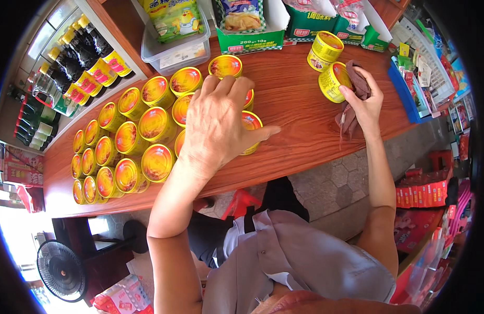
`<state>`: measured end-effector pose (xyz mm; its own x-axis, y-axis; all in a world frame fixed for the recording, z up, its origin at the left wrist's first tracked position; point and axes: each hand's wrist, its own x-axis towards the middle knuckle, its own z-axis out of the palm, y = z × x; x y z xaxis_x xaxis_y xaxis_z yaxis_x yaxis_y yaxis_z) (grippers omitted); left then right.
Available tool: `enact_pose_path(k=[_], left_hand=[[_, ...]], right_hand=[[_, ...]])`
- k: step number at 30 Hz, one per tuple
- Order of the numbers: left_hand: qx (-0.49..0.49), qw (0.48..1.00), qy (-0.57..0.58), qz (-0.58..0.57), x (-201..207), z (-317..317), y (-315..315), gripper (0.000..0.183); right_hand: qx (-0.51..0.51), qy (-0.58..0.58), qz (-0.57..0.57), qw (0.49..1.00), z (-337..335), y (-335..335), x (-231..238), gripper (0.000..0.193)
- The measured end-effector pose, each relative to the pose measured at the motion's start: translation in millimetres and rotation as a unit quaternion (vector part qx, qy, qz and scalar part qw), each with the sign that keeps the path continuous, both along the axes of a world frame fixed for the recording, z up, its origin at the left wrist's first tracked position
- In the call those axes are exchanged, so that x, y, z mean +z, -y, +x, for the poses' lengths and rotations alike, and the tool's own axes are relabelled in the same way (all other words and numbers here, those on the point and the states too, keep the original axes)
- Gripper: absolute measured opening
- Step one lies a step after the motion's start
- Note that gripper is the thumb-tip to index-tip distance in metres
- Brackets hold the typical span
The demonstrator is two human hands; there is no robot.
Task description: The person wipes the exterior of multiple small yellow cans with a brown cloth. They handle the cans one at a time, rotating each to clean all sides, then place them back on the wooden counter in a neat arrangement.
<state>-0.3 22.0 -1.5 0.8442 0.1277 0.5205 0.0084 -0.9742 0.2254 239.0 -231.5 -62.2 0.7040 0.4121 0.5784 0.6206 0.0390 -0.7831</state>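
A wooden counter [304,125] in a small shop is seen from above, with rows of short yellow tins [128,152] laid out across its left half, lids up and packed edge to edge so that their red-and-gold tops read as one block. The left hand [218,123] is spread flat over the tins nearest the middle of the counter, fingers splayed and palm down, resting on several lids at once with nothing gripped; the pose looks suited to steadying or squaring up the group. Further right, a single tin [333,82] is tipped on its edge and pinned between the right hand [365,102] and a dark brown cloth [357,86], which is bunched in the closed fingers and pressed against the tin's side, with a loose end hanging over the counter's edge; the tilt appears to expose the rim and wall to the cloth. One more tin [325,51] is left upright just behind it, well apart from the main block. Along the back of the counter, green cartons [247,39] of packets and a clear plastic tub [174,49] are lined up, while dark bottles with yellow caps [77,57] are stocked on the shelf at upper left. A floor fan [61,269] is visible below the counter.
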Motion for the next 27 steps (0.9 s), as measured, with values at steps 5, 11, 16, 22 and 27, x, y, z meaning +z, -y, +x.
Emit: enact_pose_path(k=[5, 11, 16, 22, 27], left_hand=[[0.073, 0.978, -0.18, 0.075, 7, -11, 11, 0.073], [0.062, 0.966, -0.222, 0.114, 4, -14, 10, 0.079], [0.058, 0.964, -0.239, 0.103, 2, -14, 10, 0.079], [0.046, 0.956, -0.277, 0.085, -3, -9, 16, 0.076], [-0.06, 0.98, -0.185, -0.049, 2, -4, 9, 0.082]], right_hand=[[-0.075, 0.012, -0.068, 0.995, 28, 7, -23, 0.053], [-0.081, -0.009, -0.107, 0.991, 45, 4, -35, 0.055], [-0.14, 0.076, -0.126, 0.979, 36, 2, -23, 0.049], [-0.14, 0.319, 0.038, 0.936, -7, -27, 26, 0.024], [-0.041, 0.5, 0.124, 0.856, -27, -94, 71, 0.032]])
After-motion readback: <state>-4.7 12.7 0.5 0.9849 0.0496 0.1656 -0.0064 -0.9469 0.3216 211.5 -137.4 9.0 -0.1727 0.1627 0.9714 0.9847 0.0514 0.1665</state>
